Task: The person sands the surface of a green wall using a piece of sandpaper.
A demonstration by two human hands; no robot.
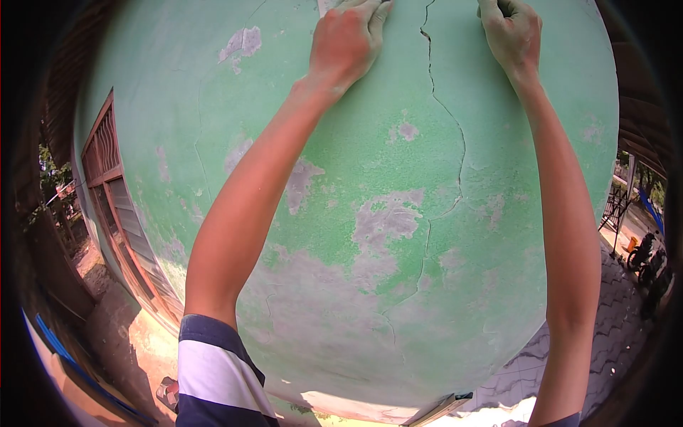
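Observation:
Both arms reach up to a green painted wall [341, 178] with peeling grey patches. My left hand [347, 41] is closed against the wall near the top edge of the view. The edge of a pale flat piece [326, 6] shows beside its fingers, too little to name. To the right, my right hand [514, 32] has its fingers curled in at the wall; whatever they may hold is hidden. A jagged dark crack [431, 64] runs down the wall between the two hands.
A window with a reddish-brown frame [110, 178] is at the left. Grey paving [612, 327] and a parked motorcycle [646, 263] are at the right. By the wall's foot lies a long narrow piece [445, 408]. Blue-edged boards [71, 363] lean at the lower left.

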